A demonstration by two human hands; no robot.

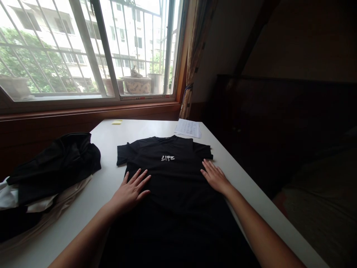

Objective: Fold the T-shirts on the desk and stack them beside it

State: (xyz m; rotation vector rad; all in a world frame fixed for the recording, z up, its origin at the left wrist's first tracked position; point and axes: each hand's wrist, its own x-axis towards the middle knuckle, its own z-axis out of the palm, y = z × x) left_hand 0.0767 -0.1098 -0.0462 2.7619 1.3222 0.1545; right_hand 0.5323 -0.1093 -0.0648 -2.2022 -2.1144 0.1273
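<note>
A black T-shirt (pixel 173 182) with white lettering on its chest lies spread on the white table (pixel 223 149), its collar toward the window and both short sleeves out to the sides. My left hand (pixel 131 191) rests flat on the shirt's left side, fingers spread. On the opposite side, below the right sleeve, my right hand (pixel 215 176) lies flat along the shirt's edge with its fingers stretched out. Neither hand grips the cloth. The shirt's lower part runs toward me into dark shadow, so its hem cannot be made out.
A heap of black, white and beige clothes (pixel 52 167) lies on the table's left side. Printed papers (pixel 188 128) and a yellow sticky note (pixel 117 122) are at the far edge. Beyond stand a barred window (pixel 134 48) and a tied curtain (pixel 192 63). The right side is dark.
</note>
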